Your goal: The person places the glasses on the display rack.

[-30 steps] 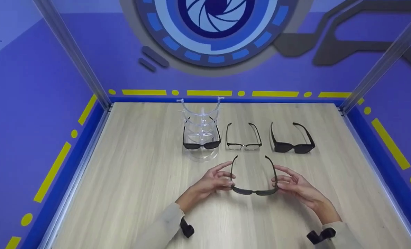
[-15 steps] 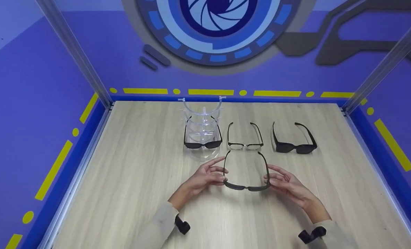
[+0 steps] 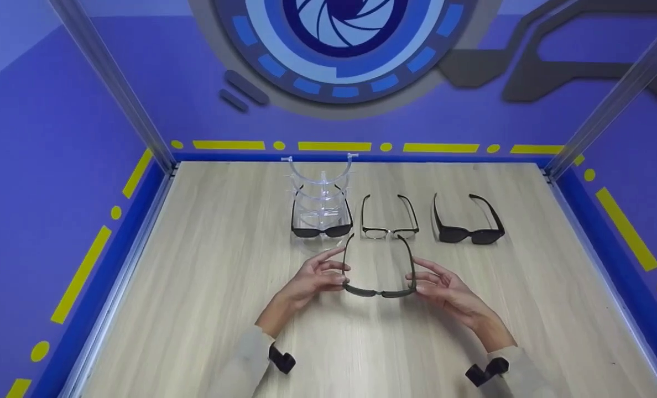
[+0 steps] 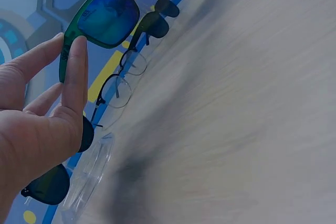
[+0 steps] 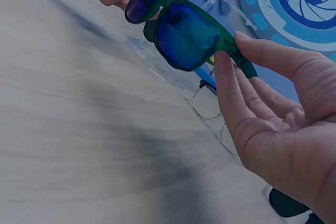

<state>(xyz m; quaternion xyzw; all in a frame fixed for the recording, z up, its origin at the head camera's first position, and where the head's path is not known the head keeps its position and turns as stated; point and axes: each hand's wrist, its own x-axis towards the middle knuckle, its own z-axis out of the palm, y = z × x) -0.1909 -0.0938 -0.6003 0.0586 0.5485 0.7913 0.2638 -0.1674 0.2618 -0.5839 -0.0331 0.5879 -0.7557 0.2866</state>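
A pair of sunglasses [image 3: 361, 291] with a dark green frame hangs above the table, its temples unfolded and pointing away from me. Blue mirrored lenses show in the left wrist view. My left hand [image 3: 309, 279] pinches the left hinge corner, and my right hand [image 3: 450, 296] pinches the right one. Just beyond stands a clear tiered display stand [image 3: 323, 196], with black sunglasses [image 3: 306, 232] on its lowest tier. Its upper tiers carry nothing.
To the right of the stand sit clear-lens eyeglasses [image 3: 389, 232], then thick black sunglasses [image 3: 468, 235]. Both rest on the wooden table [image 3: 207, 243] with temples unfolded. Purple panels [image 3: 140, 83] enclose the table at the back and sides.
Both hands have carried the green sunglasses left and away from me, closer to the stand. The grip looks the same, and the other glasses and the stand have stayed put.
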